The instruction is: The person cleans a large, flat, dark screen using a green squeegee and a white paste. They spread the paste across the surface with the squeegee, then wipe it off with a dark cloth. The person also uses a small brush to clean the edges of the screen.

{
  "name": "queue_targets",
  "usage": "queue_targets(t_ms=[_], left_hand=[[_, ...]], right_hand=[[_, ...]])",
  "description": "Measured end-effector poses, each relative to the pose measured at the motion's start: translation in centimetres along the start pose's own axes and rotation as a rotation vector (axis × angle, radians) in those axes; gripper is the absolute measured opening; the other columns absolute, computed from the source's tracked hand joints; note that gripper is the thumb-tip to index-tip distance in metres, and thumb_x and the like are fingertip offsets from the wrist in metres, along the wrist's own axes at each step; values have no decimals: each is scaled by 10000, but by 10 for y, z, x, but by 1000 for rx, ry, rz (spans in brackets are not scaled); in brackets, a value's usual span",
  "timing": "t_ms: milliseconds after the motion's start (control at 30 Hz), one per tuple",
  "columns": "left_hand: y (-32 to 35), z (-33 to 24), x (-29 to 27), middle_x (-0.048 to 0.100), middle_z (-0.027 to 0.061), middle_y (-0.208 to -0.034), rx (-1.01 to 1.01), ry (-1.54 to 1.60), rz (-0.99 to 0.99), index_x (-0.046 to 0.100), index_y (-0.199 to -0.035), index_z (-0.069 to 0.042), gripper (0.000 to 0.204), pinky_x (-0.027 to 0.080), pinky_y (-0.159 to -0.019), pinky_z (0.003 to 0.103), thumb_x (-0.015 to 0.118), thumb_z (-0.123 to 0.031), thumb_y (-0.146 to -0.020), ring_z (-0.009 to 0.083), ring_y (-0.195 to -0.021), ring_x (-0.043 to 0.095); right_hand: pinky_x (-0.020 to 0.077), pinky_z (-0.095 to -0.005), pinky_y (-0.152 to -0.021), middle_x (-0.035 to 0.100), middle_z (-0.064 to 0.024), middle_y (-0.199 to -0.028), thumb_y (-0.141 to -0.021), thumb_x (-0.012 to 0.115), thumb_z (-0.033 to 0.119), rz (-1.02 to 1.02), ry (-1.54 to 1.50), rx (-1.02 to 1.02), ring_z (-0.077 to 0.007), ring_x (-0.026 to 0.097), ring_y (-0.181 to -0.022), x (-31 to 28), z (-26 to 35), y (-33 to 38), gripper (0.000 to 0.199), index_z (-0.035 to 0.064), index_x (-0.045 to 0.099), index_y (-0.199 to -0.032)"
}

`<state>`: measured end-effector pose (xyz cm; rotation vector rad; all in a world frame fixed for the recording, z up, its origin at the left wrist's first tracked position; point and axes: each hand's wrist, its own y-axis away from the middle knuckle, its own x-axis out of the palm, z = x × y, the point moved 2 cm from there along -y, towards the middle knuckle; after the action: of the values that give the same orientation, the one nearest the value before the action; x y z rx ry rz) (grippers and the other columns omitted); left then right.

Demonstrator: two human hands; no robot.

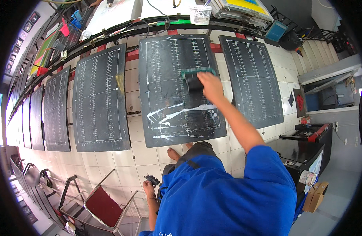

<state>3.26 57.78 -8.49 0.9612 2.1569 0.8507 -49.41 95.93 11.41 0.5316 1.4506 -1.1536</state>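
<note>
My right hand (210, 85) is closed on a dark, green-edged squeegee (193, 82), smeared by motion. It is over the upper middle of a black board (161, 94) printed with white ruler lines and a border. White streaks of a paste-like substance (173, 114) cross the board's lower half, with a few patches near its front edge. Down at my left side, away from the board, my left hand (148, 188) is closed on a crumpled dark rag (152, 179).
More black ruled boards stand to the left (98, 110) and right (253, 78). Behind them runs a dark rail holding a white tub (200, 15). A red-seated chair (104, 206) is behind me at left; a black cabinet (305, 153) is at right.
</note>
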Motion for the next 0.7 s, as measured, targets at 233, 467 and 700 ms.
queue_targets(t_ms=[233, 467, 700], left_hand=[[16, 21, -29, 632, 142, -877, 31, -53, -86, 497, -987, 4, 111, 607, -571, 340, 503, -15, -878, 218, -743, 684], [-13, 0, 4, 595, 65, -889, -24, 2, 21, 504, -983, -65, 84, 577, -573, 324, 545, -35, -917, 165, -779, 612], [-58, -35, 39, 600, 47, -844, 127, -70, 238, 538, -964, -52, 46, 563, -592, 317, 556, -57, -922, 143, -734, 601]], right_hand=[[509, -399, -905, 665, -63, -1201, -775, 579, -26, 74, 13, 66, -270, 623, -1079, 10, -59, -92, 444, 89, 648, -1199], [534, -396, -856, 607, -55, -1187, -712, 723, 50, 218, 26, 73, -274, 592, -1071, -46, 19, 49, 591, 72, 577, -1284], [562, -407, -773, 589, -92, -1130, -660, 802, 144, 415, 107, 398, -288, 585, -1064, -81, 112, 138, 717, 50, 547, -1324]])
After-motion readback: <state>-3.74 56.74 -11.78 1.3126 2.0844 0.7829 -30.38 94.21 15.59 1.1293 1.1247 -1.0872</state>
